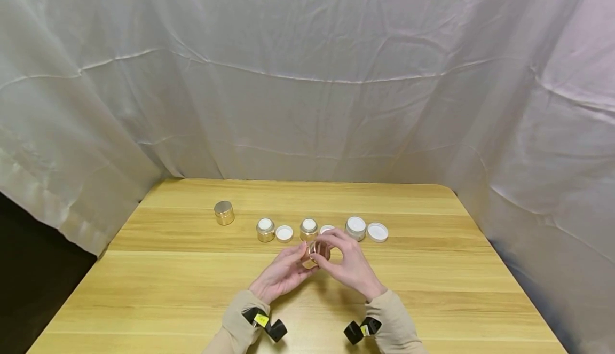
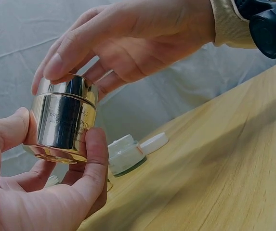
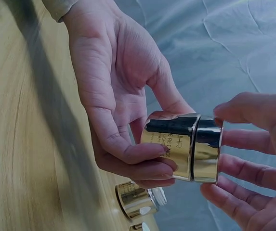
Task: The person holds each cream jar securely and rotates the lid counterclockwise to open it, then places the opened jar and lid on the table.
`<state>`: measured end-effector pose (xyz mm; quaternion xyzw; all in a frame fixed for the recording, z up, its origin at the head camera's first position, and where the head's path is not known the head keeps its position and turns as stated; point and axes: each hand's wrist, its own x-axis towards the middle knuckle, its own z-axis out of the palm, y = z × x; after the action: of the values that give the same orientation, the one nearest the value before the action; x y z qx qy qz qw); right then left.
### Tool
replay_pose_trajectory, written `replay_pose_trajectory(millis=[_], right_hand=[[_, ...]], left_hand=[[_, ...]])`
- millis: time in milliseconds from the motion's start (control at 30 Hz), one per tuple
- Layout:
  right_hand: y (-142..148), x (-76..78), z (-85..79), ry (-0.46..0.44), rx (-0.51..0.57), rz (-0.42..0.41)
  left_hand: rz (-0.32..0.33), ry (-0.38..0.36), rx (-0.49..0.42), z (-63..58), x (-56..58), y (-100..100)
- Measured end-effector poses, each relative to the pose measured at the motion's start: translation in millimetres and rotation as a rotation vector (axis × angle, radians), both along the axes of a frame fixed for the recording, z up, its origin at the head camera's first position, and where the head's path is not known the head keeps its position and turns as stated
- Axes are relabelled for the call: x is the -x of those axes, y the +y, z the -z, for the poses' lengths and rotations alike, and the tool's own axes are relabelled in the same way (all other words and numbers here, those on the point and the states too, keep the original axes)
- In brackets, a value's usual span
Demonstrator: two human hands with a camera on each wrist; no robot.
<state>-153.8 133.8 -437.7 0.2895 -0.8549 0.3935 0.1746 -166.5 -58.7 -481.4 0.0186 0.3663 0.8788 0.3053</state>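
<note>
A shiny gold cream jar [image 2: 63,122] with dark printed lettering is held off the table, tilted, between both hands. My left hand [image 1: 283,278] grips the jar's body, with the thumb on one side and the fingers on the other. At the other end, my right hand [image 1: 353,268] has its thumb and fingertips round the gold lid [image 3: 206,151]. That lid sits on the jar, with a thin seam between them. Behind the hands stand two gold jars with white tops, one on the left [image 1: 266,232] and one in the middle [image 1: 309,230].
A whitish glass jar [image 1: 356,229] stands behind on the right, its upturned white lid [image 1: 378,232] beside it. Another upturned lid [image 1: 284,233] lies by the left gold jar; a third [image 1: 328,228] is partly hidden. A lidded gold jar [image 1: 224,213] stands farther left. Grey curtains [image 1: 307,103] surround the table.
</note>
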Motion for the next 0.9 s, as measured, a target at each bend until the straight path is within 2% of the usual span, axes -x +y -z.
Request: replay_pose_trajectory(millis=[400,900], right_hand=[[0.0,0.1,-0.7,-0.050,0.038,0.055],[0.8,-0.6,-0.8,-0.051,-0.004,0.014]], left_hand=[[0.003,-0.001,-0.006,-0.6,-0.3,0.2],[0.015,0.006,-0.010,0.3,-0.7,0.3]])
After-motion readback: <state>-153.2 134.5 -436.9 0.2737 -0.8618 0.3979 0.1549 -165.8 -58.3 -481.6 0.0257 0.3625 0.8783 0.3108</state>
